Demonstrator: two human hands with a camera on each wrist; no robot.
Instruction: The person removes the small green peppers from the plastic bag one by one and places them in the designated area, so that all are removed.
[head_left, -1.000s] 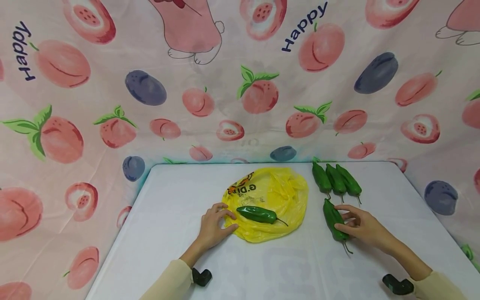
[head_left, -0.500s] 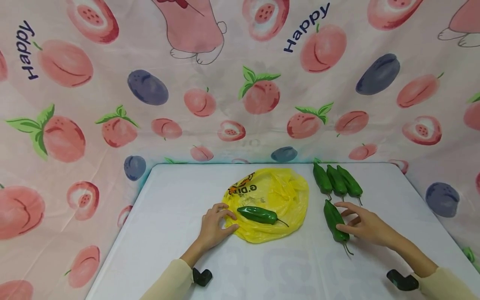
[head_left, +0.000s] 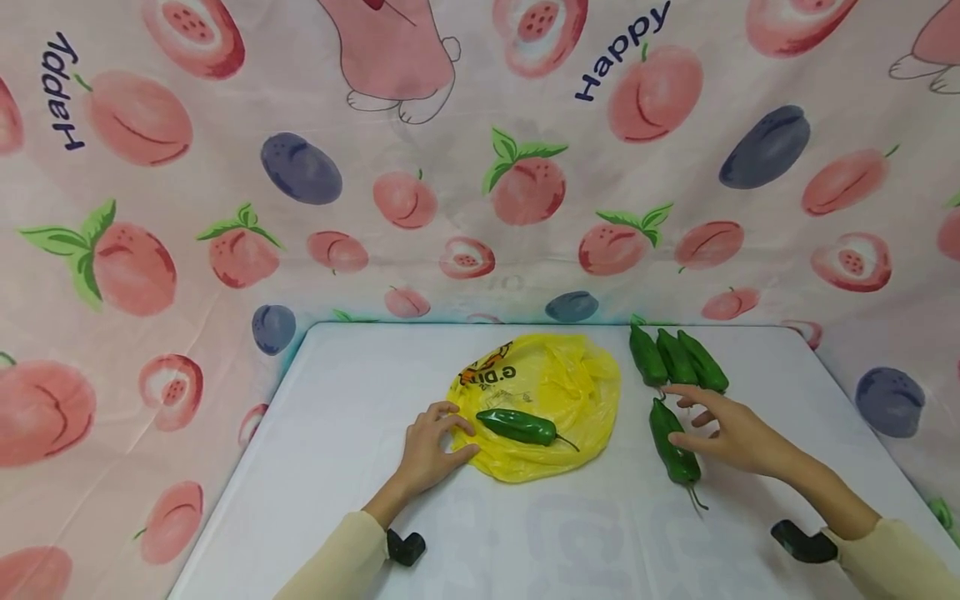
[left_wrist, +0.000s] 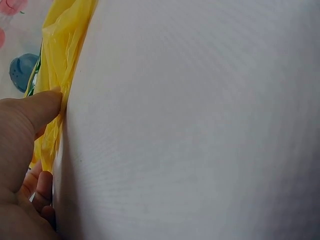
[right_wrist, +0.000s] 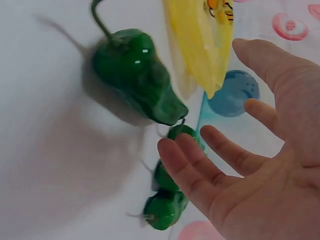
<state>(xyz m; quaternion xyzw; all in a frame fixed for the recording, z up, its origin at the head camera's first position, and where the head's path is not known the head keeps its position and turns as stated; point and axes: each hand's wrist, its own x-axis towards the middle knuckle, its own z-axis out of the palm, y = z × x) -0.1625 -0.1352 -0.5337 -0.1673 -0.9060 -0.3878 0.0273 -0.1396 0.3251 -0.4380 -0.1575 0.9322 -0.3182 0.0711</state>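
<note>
A yellow plastic bag [head_left: 577, 383] lies flat on the table with a green pepper [head_left: 517, 426] on top of it. My left hand [head_left: 431, 450] rests at the bag's left edge; its thumb and fingertips touch the plastic and stand apart from each other. Another green pepper [head_left: 675, 446] lies on the table to the right of the bag. Just beside and over that pepper is my right hand [head_left: 738, 433], fingers spread and holding nothing. In the right wrist view, a gap shows between those fingers and the nearest pepper [right_wrist: 132, 75].
Three more green peppers [head_left: 677, 358] lie side by side near the back right edge of the white table [head_left: 360, 375]. Behind the table hangs a fruit-print cloth [head_left: 420, 275]. Black devices [head_left: 804, 542] sit at both wrists.
My right hand has come away from the front pepper, moving slightly up and back with its fingers opening. That pepper stays where it lay. My left hand holds its place.
</note>
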